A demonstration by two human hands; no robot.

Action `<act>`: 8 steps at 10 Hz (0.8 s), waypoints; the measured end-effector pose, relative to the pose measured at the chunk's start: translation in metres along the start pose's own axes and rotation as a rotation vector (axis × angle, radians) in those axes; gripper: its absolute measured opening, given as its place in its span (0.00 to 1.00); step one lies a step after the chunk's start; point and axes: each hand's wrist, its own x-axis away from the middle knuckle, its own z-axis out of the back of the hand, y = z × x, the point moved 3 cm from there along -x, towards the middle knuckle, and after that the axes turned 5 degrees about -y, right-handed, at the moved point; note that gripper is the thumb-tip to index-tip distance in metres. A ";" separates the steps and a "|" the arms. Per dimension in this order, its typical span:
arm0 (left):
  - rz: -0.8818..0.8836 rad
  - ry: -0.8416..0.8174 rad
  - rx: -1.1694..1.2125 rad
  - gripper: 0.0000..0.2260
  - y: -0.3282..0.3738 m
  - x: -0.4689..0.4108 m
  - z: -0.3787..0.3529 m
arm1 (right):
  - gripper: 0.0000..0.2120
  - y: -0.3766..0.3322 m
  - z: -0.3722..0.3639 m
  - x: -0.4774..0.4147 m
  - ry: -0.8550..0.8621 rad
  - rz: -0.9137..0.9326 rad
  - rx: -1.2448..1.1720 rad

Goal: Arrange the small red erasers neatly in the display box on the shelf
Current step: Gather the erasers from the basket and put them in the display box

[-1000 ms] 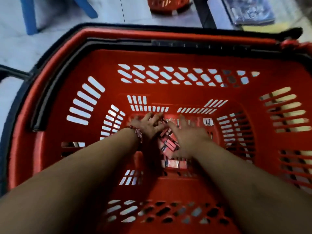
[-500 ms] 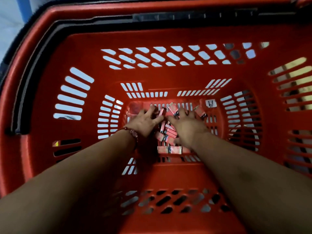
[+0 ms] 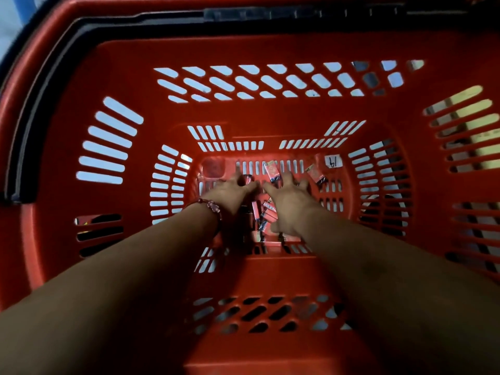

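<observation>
Several small red erasers (image 3: 266,215) lie in a loose heap on the floor of a deep red plastic shopping basket (image 3: 270,52). Both my arms reach down into it. My left hand (image 3: 232,192), with a beaded bracelet at the wrist, lies on the left side of the heap, fingers spread. My right hand (image 3: 288,204) lies on the right side, fingers spread over the erasers. One eraser (image 3: 271,171) sits just beyond my right fingertips and another eraser (image 3: 315,173) lies further right. The display box is not in view.
The basket's slotted walls rise steeply on all sides. A black handle (image 3: 48,77) runs along the left and far rim. A small white label (image 3: 333,161) sits at the far right corner of the basket floor. Pale floor shows through the slots.
The camera has come lower and closer into the basket. Both hands have slid slightly forward over the heap, and the fingers have spread wider across the erasers.
</observation>
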 end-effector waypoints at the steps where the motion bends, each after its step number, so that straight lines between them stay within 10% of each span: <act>1: 0.005 0.077 0.135 0.24 0.009 0.003 0.002 | 0.51 0.000 -0.005 -0.001 -0.034 0.009 -0.006; 8: -0.030 -0.118 -0.215 0.24 0.015 0.018 0.010 | 0.39 0.025 -0.002 0.000 0.042 0.111 -0.284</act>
